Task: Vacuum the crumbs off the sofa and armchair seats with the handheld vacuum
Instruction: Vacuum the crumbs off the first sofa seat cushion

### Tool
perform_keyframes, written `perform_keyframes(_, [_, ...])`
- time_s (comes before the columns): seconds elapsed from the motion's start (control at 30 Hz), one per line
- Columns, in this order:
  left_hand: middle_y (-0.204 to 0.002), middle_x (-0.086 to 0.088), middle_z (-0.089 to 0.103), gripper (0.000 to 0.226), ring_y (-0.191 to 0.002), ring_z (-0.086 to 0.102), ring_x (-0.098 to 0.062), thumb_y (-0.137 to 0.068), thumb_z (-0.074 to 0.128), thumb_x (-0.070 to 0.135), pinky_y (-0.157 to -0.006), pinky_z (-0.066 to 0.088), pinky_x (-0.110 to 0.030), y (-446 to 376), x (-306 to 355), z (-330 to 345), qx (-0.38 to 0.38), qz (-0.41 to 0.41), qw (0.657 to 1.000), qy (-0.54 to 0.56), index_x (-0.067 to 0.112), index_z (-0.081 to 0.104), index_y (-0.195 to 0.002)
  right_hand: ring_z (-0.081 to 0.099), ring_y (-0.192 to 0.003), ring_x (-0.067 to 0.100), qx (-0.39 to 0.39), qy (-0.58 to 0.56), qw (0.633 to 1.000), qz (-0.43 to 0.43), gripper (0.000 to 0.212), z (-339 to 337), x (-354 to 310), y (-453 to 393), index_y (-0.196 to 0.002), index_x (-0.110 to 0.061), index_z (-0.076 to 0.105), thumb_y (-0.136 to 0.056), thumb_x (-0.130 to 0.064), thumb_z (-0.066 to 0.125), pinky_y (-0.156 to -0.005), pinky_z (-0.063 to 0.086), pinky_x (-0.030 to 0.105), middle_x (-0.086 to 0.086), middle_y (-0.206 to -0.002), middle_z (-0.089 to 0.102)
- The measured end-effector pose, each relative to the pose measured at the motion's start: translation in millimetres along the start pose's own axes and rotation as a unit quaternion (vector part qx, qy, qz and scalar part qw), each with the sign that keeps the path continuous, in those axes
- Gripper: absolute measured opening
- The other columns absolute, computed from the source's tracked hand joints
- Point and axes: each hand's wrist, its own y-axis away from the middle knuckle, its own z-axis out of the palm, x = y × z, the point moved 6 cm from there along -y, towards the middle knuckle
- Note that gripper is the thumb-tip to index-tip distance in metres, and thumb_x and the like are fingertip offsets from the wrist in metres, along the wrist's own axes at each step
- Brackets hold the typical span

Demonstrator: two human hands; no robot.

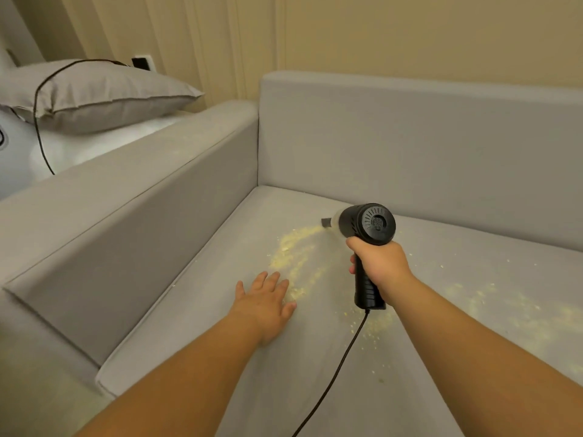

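Black handheld vacuum (pixel 369 228) gripped by right hand (pixel 380 263), nozzle over crumbs (pixel 296 247).

Handheld vacuum (pixel 370 234) above the sofa seat (pixel 220 357), near the backrest (pixel 410 146), nozzle toward the armrest (pixel 126 197) on the left. Gripped at the handle by the right hand (pixel 380 263). Left hand (pixel 266 298) flat on the seat, left of the vacuum, touching the crumbs (pixel 296 250). More crumbs to the right. Cord (pixel 340 361) trailing from the handle toward the front. Pillow (pixel 94 93) beyond the armrest, a cable (pixel 38 121) across it.

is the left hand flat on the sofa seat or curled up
Flat: the left hand lies palm down, fingers straight and spread, on the sofa seat beside the crumbs.
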Motion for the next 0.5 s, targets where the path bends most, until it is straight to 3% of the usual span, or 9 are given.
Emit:
perform_keyframes(0.23, [-0.173,0.004,-0.008,0.067,-0.159,-0.010,-0.021,-0.108,0.018,0.056,-0.124,-0.001,-0.063,-0.8,4.6,16.8,0.015,0.014,1.000,0.001,0.027,0.004,-0.166,0.070,-0.064,0.020,0.015,-0.014,0.999,-0.027,0.012,1.7,0.3,15.7,-0.097,-0.012,0.070,-0.088,-0.018,0.075,-0.075,0.061,0.039,0.010,-0.081,0.072])
perform_keyframes(0.5, [-0.173,0.006,-0.010,0.067,-0.158,-0.012,-0.021,-0.108,0.021,0.057,-0.123,0.000,-0.067,-3.6,40.8,17.9,-0.030,0.031,0.999,0.022,0.028,0.004,-0.166,0.071,-0.063,0.021,0.020,0.013,1.000,-0.011,0.010,-16.8,-3.3,10.3,-0.094,-0.013,0.071,-0.085,-0.017,0.074,-0.077,0.062,0.043,0.011,-0.082,0.072])
